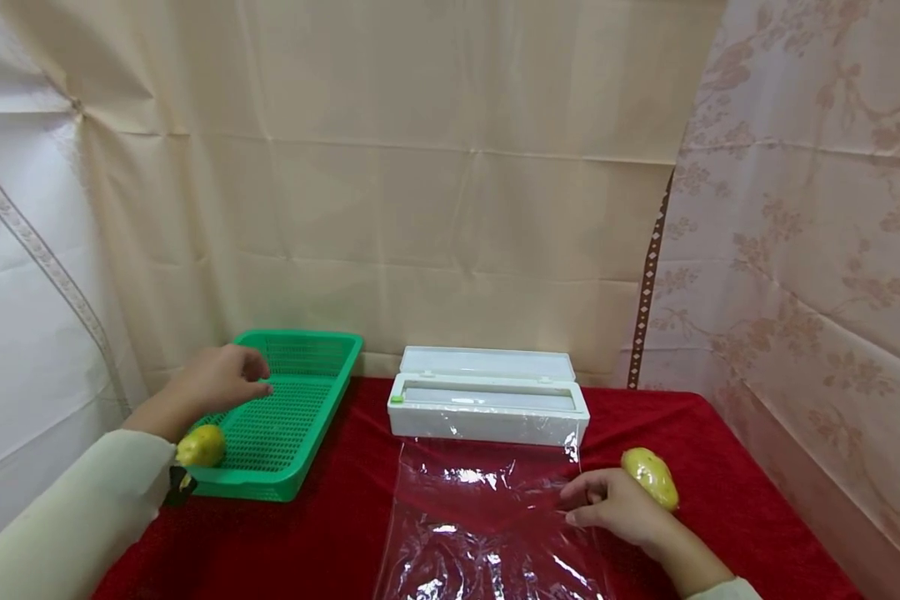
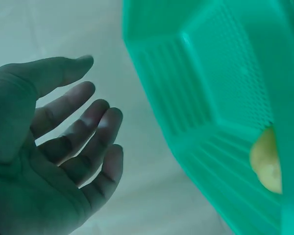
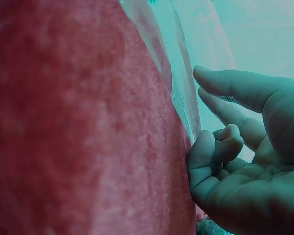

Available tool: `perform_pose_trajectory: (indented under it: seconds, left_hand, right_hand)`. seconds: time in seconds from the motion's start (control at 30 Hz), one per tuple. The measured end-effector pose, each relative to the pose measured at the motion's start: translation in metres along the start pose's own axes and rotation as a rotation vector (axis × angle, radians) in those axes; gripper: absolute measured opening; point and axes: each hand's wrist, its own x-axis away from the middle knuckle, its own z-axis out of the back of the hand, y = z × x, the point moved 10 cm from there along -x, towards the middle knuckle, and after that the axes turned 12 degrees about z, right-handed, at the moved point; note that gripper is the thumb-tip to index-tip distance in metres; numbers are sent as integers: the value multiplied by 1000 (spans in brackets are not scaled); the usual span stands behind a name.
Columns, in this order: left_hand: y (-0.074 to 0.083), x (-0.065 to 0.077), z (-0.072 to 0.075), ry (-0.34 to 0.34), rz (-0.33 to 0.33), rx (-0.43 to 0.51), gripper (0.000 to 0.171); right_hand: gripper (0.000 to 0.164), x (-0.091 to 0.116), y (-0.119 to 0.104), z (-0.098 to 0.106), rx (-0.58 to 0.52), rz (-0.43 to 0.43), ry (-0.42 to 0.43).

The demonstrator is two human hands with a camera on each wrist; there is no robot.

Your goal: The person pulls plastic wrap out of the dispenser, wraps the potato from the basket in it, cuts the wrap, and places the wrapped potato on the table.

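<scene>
My left hand [image 1: 228,377] hovers over the left side of a green plastic basket [image 1: 322,433], fingers loosely bent and holding nothing. In the left wrist view the palm and spread fingers [image 2: 108,125] show beside the basket's rim. A yellow potato [image 1: 202,446] lies in the basket's near left corner, partly behind the wrist. My right hand [image 1: 618,508] is low at the right edge of a sheet of clear cling film [image 1: 487,517]. Its thumb and index finger are apart, the other fingers curled, in the right wrist view. Another yellow potato [image 1: 651,477], with a shiny surface, lies just beyond this hand.
A white cling film dispenser [image 1: 487,421] with its lid [image 1: 487,364] raised stands at the back middle; the film runs from it toward the front. Red cloth [image 1: 330,542] covers the table. Beige curtain [image 1: 450,208] hangs behind, with patterned cloth [image 1: 817,275] on the right.
</scene>
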Motion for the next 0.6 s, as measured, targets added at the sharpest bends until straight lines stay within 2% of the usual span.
perform_pose_trajectory:
  seconds: [0.23, 0.4, 0.43, 0.53, 0.6]
  left_hand:
    - [-41, -10, -25, -177, 80, -104, 42]
    - [-60, -3, -44, -302, 166, -135, 38]
    - [-62, -1, -47, -317, 180, -135, 39]
    - [-66, 4, -53, -350, 230, -129, 55]
    - [-70, 6, -54, -351, 256, -133, 57]
  right_hand:
    - [26, 2, 0, -1, 1, 27, -1]
    - [26, 1, -3, -3, -20, 55, -14]
    - [26, 1, -4, -4, -24, 57, -16]
    - [25, 1, -4, -5, -30, 59, -18]
    - [25, 2, -3, -5, -28, 57, -17]
